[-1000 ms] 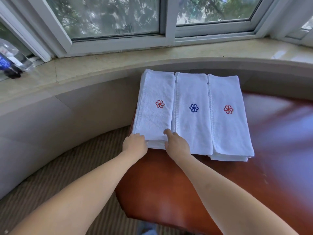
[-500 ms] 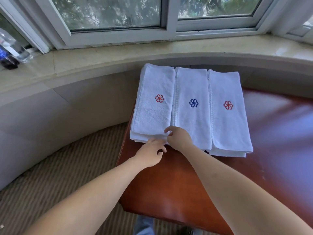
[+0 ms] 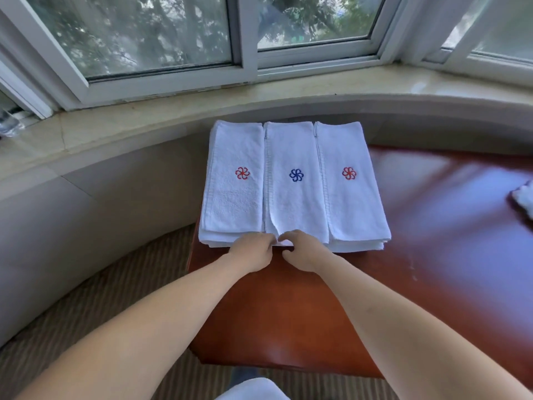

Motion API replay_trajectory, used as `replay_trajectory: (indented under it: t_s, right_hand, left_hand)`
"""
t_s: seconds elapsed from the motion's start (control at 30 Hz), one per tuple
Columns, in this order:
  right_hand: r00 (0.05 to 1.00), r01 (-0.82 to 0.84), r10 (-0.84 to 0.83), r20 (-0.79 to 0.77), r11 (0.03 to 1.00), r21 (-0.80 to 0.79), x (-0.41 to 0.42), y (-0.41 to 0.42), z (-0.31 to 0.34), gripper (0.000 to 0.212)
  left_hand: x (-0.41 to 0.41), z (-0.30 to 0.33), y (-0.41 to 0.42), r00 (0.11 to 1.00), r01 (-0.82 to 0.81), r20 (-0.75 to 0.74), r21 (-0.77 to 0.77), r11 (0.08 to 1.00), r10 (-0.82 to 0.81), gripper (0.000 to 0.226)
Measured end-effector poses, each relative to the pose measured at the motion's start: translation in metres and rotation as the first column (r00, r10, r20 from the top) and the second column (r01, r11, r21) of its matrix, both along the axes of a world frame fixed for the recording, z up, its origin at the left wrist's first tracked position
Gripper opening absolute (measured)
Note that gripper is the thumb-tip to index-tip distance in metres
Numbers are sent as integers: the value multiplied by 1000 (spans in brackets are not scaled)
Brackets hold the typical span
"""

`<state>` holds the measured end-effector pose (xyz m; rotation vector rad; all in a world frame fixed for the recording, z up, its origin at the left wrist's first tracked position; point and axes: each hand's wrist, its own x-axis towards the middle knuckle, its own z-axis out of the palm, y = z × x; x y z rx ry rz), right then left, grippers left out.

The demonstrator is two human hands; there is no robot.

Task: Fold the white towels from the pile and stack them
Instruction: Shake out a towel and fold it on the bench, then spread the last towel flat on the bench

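Three stacks of folded white towels lie side by side at the far left end of a red-brown table (image 3: 432, 255). The left stack (image 3: 233, 197) carries a red flower mark, the middle stack (image 3: 295, 203) a blue one, the right stack (image 3: 352, 203) a red one. My left hand (image 3: 252, 252) and my right hand (image 3: 302, 251) meet at the near edge of the middle stack. The fingers of both hands curl on that stack's front edge, the fingertips partly hidden by the cloth.
A stone window sill (image 3: 144, 122) curves behind the table under the windows. Part of another white cloth (image 3: 523, 200) lies at the table's right edge. Striped carpet (image 3: 101, 298) covers the floor on the left. A white shape (image 3: 251, 389) shows at the bottom edge.
My left hand has slid right from the left stack's front edge to the middle stack. My right hand shifted slightly right along that edge. The camera tilted.
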<state>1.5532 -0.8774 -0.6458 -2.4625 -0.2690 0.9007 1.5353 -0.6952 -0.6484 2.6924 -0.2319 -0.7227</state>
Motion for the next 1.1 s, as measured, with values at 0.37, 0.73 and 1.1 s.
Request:
replay_trajectory:
  t_s: [0.37, 0.73, 1.1]
  right_hand:
    - [939, 271, -218, 267, 945, -182, -111, -256, 88, 69]
    - [780, 605, -523, 343, 770, -201, -253, -509, 158, 69]
    - [668, 741, -686, 288, 650, -169, -282, -649, 148, 67]
  left_hand:
    - [-46, 98, -235, 955, 251, 152, 37, 967, -254, 68]
    - [-121, 171, -504, 821, 536, 243, -14, 844, -517, 64]
    - [-108, 137, -688, 740, 665, 173, -44, 745, -650, 65]
